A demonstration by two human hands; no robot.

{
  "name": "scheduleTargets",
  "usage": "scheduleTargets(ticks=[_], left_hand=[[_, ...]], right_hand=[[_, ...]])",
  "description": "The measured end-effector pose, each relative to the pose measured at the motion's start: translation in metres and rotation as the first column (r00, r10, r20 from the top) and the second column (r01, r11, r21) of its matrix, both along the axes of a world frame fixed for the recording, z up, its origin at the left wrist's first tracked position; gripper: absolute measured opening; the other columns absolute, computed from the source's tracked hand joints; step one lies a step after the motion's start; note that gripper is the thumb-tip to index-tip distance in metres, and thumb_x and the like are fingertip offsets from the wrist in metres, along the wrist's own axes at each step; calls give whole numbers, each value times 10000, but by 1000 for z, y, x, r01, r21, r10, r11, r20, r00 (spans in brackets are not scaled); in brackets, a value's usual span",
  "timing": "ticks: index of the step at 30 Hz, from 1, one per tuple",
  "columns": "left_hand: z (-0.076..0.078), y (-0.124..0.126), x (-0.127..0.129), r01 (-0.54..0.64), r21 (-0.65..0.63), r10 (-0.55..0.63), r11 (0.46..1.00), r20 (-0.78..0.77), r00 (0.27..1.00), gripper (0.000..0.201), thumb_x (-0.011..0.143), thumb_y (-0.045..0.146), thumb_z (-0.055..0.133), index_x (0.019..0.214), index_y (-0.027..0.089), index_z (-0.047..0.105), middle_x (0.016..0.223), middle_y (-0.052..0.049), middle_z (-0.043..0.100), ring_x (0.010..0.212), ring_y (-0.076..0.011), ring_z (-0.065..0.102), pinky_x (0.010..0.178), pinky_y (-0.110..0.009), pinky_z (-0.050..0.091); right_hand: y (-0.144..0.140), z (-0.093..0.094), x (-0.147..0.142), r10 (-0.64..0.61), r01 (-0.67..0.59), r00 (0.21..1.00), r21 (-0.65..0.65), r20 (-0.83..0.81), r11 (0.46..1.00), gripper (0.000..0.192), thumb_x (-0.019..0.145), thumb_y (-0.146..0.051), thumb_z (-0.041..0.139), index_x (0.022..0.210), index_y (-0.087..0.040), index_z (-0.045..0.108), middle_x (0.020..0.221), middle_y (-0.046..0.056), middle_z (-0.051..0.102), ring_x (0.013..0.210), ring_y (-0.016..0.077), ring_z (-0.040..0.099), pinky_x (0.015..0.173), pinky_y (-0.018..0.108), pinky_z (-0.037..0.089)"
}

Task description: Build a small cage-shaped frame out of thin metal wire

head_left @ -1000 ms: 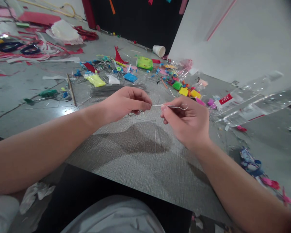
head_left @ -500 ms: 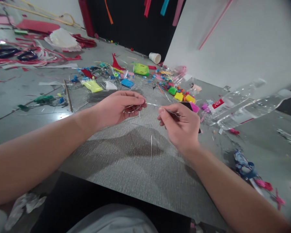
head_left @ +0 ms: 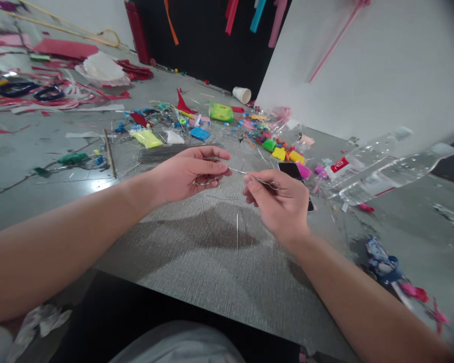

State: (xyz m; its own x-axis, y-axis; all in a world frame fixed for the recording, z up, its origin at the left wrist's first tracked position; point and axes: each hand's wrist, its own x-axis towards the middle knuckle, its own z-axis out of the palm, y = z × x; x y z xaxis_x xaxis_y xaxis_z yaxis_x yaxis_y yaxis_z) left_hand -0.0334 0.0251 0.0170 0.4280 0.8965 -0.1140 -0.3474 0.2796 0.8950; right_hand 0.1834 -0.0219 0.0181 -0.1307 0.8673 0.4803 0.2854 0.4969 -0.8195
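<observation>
Between my hands runs a thin silvery wire (head_left: 237,171), twisted along its middle. My left hand (head_left: 192,171) pinches it with thumb and fingertips, and looped wire shows below those fingers. The other end is in the closed fingers of my right hand (head_left: 278,199), where a wavy length crosses the palm. Both hands hover over a grey textured mat (head_left: 196,272). Loose straight wires (head_left: 237,232) lie on the mat beneath them. Behind my left hand is a bundle of dark straight wires (head_left: 155,153), partly covered by it.
Clay packets (head_left: 147,137) and small coloured bits spread across the back. A phone (head_left: 290,170) lies behind my right hand. Two plastic bottles (head_left: 393,174) lie at the right. Scissors (head_left: 49,93) and red strips are far left; a paper cup (head_left: 242,94) lies on its side at the back.
The wire and both hands have shifted slightly down in view, with the grip kept. My right hand has moved a little left, so more of the phone shows.
</observation>
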Motion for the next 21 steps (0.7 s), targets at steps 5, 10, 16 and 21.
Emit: scheduleTargets(ticks=[5,10,16,21], left_hand=[[0,-2,1,55,64,-56,996,22,998,189,810,112,800,964,194,725,795,-25,737,605,-66,616,569,-169,470],[1,1,0,60,49,-60,997,-3,998,191,806,118,804,971,187,738,837,-42,743,708,-94,672,591,-162,490],[3,5,-3,55,6,-55,998,29,998,248,796,72,795,1017,176,752,854,-40,732,763,-93,686,638,-147,531],[1,6,-1,-28,1,28,1000,39,999,256,805,56,780,1039,158,765,922,-62,749,819,-106,709,707,-172,558]], right_hand=[[1,-1,0,51,-54,996,-47,-67,997,114,929,-314,730,853,-232,751,670,-20,690,552,109,630,509,247,517],[6,0,1,46,-53,993,-64,-110,997,94,919,-326,739,864,-250,751,671,-24,695,555,114,635,495,248,521],[14,4,5,4,-18,989,-98,-146,995,121,892,-346,771,840,-245,728,633,-32,674,505,104,609,444,233,480],[18,-1,11,66,-75,989,-62,-134,995,77,905,-314,758,859,-252,746,670,-27,695,523,103,618,471,239,492]])
